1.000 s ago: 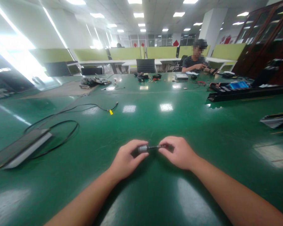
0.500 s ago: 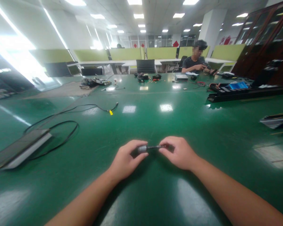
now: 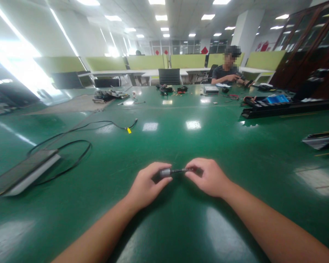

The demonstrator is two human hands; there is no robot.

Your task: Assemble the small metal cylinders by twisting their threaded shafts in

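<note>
Just above the green tabletop, my left hand [image 3: 148,184] pinches a small grey metal cylinder [image 3: 165,172] between thumb and fingers. A thin dark stem [image 3: 178,171] runs from the cylinder to the right, roughly level. Its far end sits in the fingertips of my right hand [image 3: 207,177], where a little dark red shows. The two hands face each other with a short gap spanned by the stem. What kind of part this is cannot be made out, and my fingers hide both ends.
Left lies a flat dark panel [image 3: 24,171] with a looping black cable [image 3: 90,144] and a yellow tag [image 3: 129,130]. Black rails [image 3: 279,111] hold a blue item at right. Loose parts [image 3: 109,95] lie farther back. Across the table sits a person [image 3: 222,75] with both hands busy.
</note>
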